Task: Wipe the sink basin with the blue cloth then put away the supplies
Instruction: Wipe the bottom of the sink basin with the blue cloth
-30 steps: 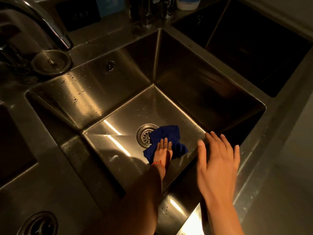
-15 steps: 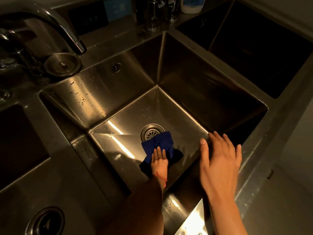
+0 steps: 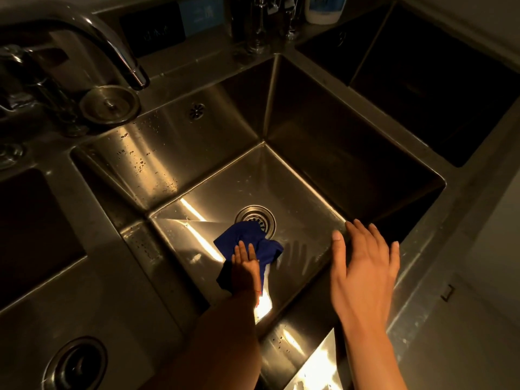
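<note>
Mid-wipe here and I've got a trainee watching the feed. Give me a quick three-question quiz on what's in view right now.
1. True or false: the blue cloth covers the whole drain.
2. Which hand presses the cloth on the basin floor? A) left hand B) right hand
3. Fill in: the round metal plug sits on the ledge under the ______.

Key
1. False: the cloth only laps over the drain's near edge; most of the grate shows.
2. A: the left hand lies flat on the cloth, fingers spread; the right is open near the basin's front right rim, holding nothing.
3. Tap.
</note>
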The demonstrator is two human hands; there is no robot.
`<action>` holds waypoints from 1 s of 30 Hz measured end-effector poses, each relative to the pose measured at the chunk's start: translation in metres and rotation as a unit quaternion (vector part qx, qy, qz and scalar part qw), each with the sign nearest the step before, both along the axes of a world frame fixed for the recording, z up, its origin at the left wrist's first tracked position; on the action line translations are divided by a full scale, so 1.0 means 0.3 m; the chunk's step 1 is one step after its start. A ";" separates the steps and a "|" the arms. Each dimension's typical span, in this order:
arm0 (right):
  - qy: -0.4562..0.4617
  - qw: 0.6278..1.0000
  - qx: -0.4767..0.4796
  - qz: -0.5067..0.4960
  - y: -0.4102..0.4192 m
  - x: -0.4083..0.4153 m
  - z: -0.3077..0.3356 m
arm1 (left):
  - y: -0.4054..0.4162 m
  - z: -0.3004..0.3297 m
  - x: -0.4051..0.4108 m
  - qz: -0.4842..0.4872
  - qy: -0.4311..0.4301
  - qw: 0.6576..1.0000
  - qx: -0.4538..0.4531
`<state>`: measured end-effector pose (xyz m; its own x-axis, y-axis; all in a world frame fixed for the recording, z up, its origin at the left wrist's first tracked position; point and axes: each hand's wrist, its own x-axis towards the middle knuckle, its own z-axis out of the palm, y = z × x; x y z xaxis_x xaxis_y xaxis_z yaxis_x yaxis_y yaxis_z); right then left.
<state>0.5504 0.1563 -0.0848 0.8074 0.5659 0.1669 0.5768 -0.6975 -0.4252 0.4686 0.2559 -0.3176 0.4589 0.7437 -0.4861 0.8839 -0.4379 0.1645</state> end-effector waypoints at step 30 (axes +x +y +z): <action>-0.020 1.000 -0.021 0.001 -0.003 0.002 -0.016 | 0.412 -0.016 0.047 0.059 -0.007 0.996 0.059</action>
<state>0.5510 0.1555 -0.0895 0.7996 0.5747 0.1745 0.5938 -0.7131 -0.3726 0.4827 0.3796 -0.3224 0.3712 0.8448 -0.3854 0.9282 -0.3484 0.1304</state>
